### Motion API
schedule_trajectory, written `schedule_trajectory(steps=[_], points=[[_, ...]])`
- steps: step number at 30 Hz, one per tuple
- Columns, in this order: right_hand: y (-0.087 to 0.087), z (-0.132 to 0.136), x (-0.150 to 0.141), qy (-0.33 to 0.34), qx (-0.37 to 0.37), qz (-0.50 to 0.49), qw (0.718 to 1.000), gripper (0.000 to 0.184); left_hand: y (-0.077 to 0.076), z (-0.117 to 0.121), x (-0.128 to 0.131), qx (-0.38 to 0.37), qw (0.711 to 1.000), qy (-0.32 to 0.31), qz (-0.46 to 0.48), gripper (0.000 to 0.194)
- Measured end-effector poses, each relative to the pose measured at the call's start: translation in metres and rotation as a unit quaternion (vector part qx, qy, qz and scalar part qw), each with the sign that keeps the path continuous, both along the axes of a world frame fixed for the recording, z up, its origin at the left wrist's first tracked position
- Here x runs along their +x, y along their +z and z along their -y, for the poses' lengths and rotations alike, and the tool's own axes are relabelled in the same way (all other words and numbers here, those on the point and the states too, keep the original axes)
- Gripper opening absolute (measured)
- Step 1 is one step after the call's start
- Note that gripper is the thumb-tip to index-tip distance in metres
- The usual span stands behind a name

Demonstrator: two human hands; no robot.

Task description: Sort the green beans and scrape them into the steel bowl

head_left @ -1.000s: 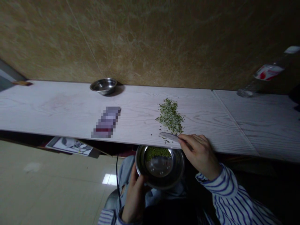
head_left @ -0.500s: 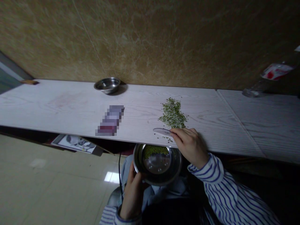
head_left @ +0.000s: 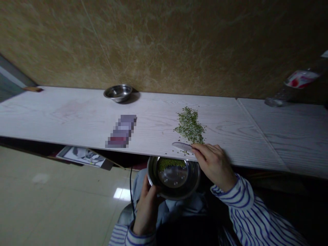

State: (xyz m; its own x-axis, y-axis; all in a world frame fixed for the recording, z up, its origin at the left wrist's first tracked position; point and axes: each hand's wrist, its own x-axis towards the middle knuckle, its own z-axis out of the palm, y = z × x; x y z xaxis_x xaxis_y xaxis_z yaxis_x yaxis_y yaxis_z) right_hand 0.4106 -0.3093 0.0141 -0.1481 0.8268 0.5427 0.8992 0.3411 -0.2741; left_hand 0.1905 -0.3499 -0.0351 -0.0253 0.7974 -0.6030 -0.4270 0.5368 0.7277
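My left hand point(head_left: 148, 205) grips the left rim of a steel bowl point(head_left: 193, 181), held just below the table's front edge. Inside it, green mung beans point(head_left: 171, 163) gather at the far side. Pinched in the fingers of my right hand point(head_left: 214, 162) is a thin, pale, rounded blade-like piece point(head_left: 181, 146); its exact kind is unclear. The piece points left, low over the tabletop near the front edge. Just beyond it lies a spread of mung beans point(head_left: 189, 124), with a few strays around the piece.
On the white wood-grain table point(head_left: 153, 116), a small steel bowl point(head_left: 118, 94) stands by the wall. A blurred-out flat rectangle point(head_left: 121, 131) lies left of the beans. At the far right a plastic bottle point(head_left: 294, 83) appears. Below the table hangs an open drawer point(head_left: 82, 157).
My right hand moved the pale piece left along the front of the beans, then slightly back right. My left hand still holds the bowl at the edge. The view shifted a little.
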Motion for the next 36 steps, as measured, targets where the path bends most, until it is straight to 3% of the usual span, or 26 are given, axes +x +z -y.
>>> schedule_trajectory(steps=[8,13,21,25,29,36], points=[[0.006,0.016,-0.027,0.035,0.007,-0.027,0.999,0.011,0.008,0.005,0.012,0.025,1.0,0.007,0.013,0.081],[0.006,0.009,-0.026,0.019,0.025,-0.026,0.999,0.012,0.013,0.007,0.012,0.013,1.0,0.013,0.01,0.08],[0.005,0.007,-0.033,0.06,0.017,-0.013,0.998,0.009,-0.007,0.015,-0.003,0.009,1.0,0.021,0.0,0.079],[0.008,0.016,-0.015,0.03,0.054,-0.025,0.998,0.01,-0.015,0.023,0.0,-0.002,1.0,-0.019,0.011,0.075],[0.014,0.024,0.013,-0.014,0.078,-0.024,0.997,0.011,-0.014,0.028,0.009,-0.014,1.0,0.003,0.014,0.075],[0.015,0.034,0.05,-0.081,0.089,-0.042,0.992,0.011,-0.011,0.029,0.016,-0.011,1.0,-0.014,0.006,0.079]])
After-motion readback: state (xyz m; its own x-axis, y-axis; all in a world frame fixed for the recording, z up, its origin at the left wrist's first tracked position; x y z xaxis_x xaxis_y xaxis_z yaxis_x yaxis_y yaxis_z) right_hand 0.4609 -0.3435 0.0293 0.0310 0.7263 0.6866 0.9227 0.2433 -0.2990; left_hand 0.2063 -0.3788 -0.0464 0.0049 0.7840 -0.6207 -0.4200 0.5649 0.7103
